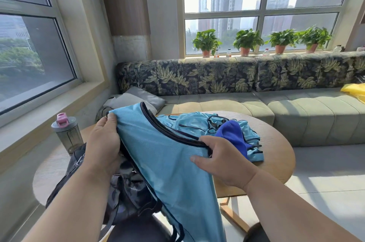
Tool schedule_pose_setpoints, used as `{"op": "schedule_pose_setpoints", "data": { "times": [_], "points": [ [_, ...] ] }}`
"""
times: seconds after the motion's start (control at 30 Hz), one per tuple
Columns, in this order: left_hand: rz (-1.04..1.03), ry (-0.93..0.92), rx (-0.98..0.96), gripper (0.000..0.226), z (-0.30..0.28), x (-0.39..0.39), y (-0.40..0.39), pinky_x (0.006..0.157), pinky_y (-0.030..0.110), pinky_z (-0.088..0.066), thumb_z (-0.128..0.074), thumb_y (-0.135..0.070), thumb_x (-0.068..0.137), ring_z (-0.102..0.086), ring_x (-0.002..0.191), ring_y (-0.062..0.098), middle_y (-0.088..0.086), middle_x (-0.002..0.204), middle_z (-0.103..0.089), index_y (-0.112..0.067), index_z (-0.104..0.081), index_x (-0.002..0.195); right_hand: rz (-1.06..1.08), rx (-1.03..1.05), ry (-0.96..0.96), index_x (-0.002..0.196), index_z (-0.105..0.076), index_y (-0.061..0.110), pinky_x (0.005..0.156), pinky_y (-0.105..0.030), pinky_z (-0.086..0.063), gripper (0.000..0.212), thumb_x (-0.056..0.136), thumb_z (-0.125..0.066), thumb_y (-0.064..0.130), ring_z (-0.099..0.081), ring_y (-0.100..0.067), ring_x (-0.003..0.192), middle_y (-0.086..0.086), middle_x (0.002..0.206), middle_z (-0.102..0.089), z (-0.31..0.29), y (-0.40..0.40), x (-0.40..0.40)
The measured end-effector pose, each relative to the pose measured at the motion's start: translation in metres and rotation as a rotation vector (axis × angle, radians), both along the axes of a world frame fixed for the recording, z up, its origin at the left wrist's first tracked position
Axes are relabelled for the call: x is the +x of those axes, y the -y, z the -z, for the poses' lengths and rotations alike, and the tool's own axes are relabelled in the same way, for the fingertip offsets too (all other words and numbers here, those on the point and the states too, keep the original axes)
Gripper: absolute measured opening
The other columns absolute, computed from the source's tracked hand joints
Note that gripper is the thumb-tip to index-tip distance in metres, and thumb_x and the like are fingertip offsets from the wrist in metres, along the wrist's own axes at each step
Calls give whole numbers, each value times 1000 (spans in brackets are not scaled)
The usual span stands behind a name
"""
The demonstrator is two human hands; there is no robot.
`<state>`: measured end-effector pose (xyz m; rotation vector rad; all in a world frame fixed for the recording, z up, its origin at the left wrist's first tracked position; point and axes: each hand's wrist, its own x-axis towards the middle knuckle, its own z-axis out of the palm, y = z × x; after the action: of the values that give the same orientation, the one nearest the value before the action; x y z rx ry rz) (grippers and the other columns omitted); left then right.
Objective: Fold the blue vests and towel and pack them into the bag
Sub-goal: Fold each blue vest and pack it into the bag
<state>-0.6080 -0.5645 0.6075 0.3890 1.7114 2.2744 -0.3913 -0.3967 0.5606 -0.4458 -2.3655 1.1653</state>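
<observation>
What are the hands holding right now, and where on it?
Both hold one blue vest above the bag: the left hand grips its upper corner, the right hand pinches its dark-trimmed edge.

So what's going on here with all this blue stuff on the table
A person is holding up one light blue vest with both hands: the left hand grips one shoulder end, the right hand pinches the dark-trimmed edge. It hangs over a dark bag at the near side of the round wooden table. More blue vests lie crumpled further back with a darker blue towel on them, not yet folded. A water bottle stands at the left.
</observation>
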Motion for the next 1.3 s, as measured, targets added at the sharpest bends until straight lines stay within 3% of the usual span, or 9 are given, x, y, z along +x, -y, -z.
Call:
{"op": "schedule_pose_setpoints", "data": {
  "times": [0.1,0.2,0.37,0.53,0.73,0.93,1.07,1.23,1.3],
  "points": [
    [131,101,57,36,-12,-7,0,75,33,-58,-42,-41,113,-76,96,18,6,113,-78,-18,-70,116,-96,-266,-81,109,-69,10,90,-56,-57,23,88,-77,16,-71,-26,91,-17,106,-75,-11,6,-1],
    [387,189,75,63,-15,-2,4,100,48,-52,-36,-58,108,-71,118,34,19,129,-72,-8,-66,133,-154,-569,-192,122,-65,2,99,-56,-54,36,88,-77,1,-70,-35,103,-25,120,-71,-19,11,-1],
    [728,379,-135,51,37,27,5,108,51,-48,-53,-42,103,-66,126,34,16,139,-67,-10,-64,141,-124,-932,-259,119,-66,3,77,-37,-64,36,85,-73,-7,-73,-29,88,-20,108,-74,-21,13,0],
    [793,456,55,35,33,16,6,74,41,-65,-50,-13,101,-77,94,28,18,121,-73,-3,-61,133,-118,-1121,-288,137,-60,-1,88,-43,-61,62,77,-75,3,-66,-39,109,-28,132,-66,-20,0,-1],
    [841,323,-48,60,55,37,4,104,48,-56,-74,-14,87,-66,127,37,20,139,-66,-4,-58,144,-148,-1195,-310,143,-54,-4,90,-45,-62,68,78,-74,1,-65,-40,113,-31,139,-61,-19,-10,-2],
    [691,131,14,34,27,45,-4,72,31,-64,-55,4,93,-78,89,18,-2,102,-82,-24,-61,112,-74,-1107,-340,137,-55,-2,79,-40,-63,54,85,-70,-3,-72,-34,95,-26,123,-69,-22,-29,5],
    [662,292,149,45,8,38,-9,67,34,-64,-47,2,102,-78,95,25,12,124,-76,-22,-54,140,-122,-1189,-300,140,-63,10,112,-44,-47,55,90,-77,27,-64,-32,124,-19,139,-65,-11,-33,5],
    [733,326,145,65,21,33,-19,88,40,-62,-55,-2,101,-66,125,33,18,151,-56,-16,-34,161,-229,-1201,-16,124,-78,23,119,-51,-41,75,61,-95,59,-63,-26,130,-9,140,-67,38,9,1],
    [720,349,157,48,18,37,-17,81,37,-63,-50,0,104,-72,114,29,17,141,-66,-11,-46,150,-276,-1134,23,127,-77,23,118,-51,-42,79,58,-97,56,-63,-27,130,-9,140,-67,41,17,0]
  ]
}}
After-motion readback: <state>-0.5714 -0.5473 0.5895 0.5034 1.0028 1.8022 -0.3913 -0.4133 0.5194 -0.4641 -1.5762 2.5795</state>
